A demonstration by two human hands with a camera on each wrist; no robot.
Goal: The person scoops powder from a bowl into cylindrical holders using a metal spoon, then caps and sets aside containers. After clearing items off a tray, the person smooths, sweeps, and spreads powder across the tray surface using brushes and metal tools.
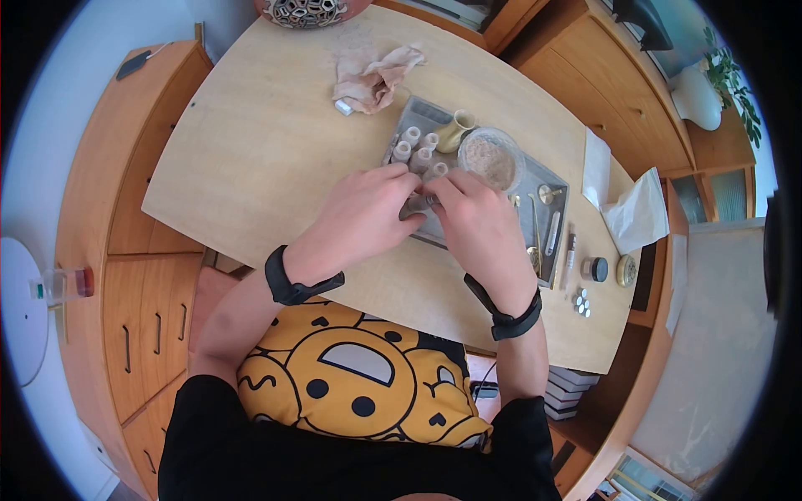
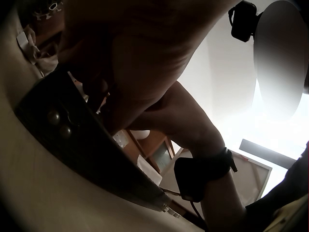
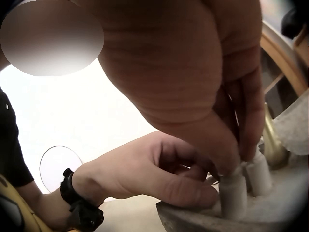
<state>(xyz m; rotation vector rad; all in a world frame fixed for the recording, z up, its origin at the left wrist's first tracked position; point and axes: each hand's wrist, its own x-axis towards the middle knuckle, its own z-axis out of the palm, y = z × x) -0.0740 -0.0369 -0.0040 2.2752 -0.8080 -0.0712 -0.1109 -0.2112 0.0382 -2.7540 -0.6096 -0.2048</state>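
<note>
Both hands meet over the near edge of a grey tray (image 1: pixel 422 113). My left hand (image 1: pixel 368 208) holds a small pale bottle (image 3: pixel 233 197) from the side, its thumb along the bottle's wall in the right wrist view. From above, my right hand (image 1: pixel 482 222) pinches a small silvery cap (image 1: pixel 431 199) at the bottle's mouth. The bottle stands upright, partly hidden by fingers. Beside it is a second pale bottle (image 3: pixel 259 175), and several more open bottles (image 1: pixel 410 136) stand just beyond the hands. The left wrist view is dark, with the fingers' grip hidden.
In the tray are a brass vase (image 1: pixel 456 131), a tub of pinkish powder (image 1: pixel 491 160) and slim brass tools (image 1: pixel 535 219). Right of it lie several silvery caps (image 1: pixel 582 301), a dark-lidded jar (image 1: pixel 596 269) and a round brass box (image 1: pixel 627 270). A crumpled cloth (image 1: pixel 376 81) lies behind.
</note>
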